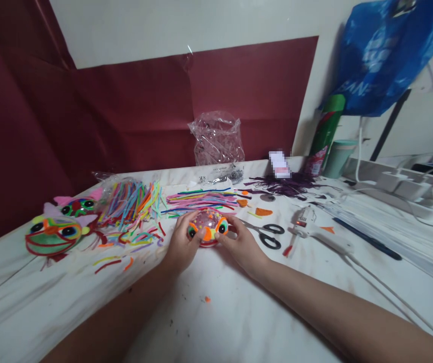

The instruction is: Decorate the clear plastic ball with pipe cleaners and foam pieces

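Note:
Between my hands, low over the table, is a round craft animal head (209, 220) with black eyes, green and orange trim and a speckled pinkish top. My left hand (184, 239) grips its left side, the thumb near the orange middle piece. On the other side my right hand (242, 243) holds it with fingers around the edge and the thumb at the front. Dark-handled scissors (271, 236) lie just right of my right hand. A white glue gun (324, 237) rests farther right. My fingers hide the sides of the head.
Two similar craft heads, a green one (52, 242) and a pink-eared one (78, 205), sit at left beside colourful pipe cleaners (131, 201). Purple strands (292, 185), a phone-like blurred card (280, 164), clear sticks (397, 239) and a power strip (409, 199) lie at the back and right.

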A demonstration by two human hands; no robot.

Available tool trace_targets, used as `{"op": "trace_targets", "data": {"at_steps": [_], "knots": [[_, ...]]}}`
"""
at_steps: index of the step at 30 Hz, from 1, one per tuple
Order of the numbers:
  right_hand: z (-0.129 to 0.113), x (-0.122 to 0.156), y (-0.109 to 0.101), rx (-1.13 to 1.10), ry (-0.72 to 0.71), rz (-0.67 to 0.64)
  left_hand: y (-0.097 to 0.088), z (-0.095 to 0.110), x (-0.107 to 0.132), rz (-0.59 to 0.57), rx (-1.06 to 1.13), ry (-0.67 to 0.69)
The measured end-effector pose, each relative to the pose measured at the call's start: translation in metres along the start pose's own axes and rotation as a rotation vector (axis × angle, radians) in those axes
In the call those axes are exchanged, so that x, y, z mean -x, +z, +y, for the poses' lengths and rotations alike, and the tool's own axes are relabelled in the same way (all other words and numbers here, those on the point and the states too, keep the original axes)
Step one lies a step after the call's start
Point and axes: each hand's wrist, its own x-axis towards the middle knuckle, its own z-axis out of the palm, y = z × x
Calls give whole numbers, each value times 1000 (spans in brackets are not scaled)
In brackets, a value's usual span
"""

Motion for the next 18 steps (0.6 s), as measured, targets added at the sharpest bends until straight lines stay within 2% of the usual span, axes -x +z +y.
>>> {"op": "trace_targets", "data": {"at_steps": [7,12,18], "knots": [[-3,1,4,14,-1,18,6,7,3,55,24,-72],[-8,1,4,-14,20,25,8,5,4,64,52,-70],[-9,-1,2,-115,64,-29,8,7,4,75,20,-58]]}}
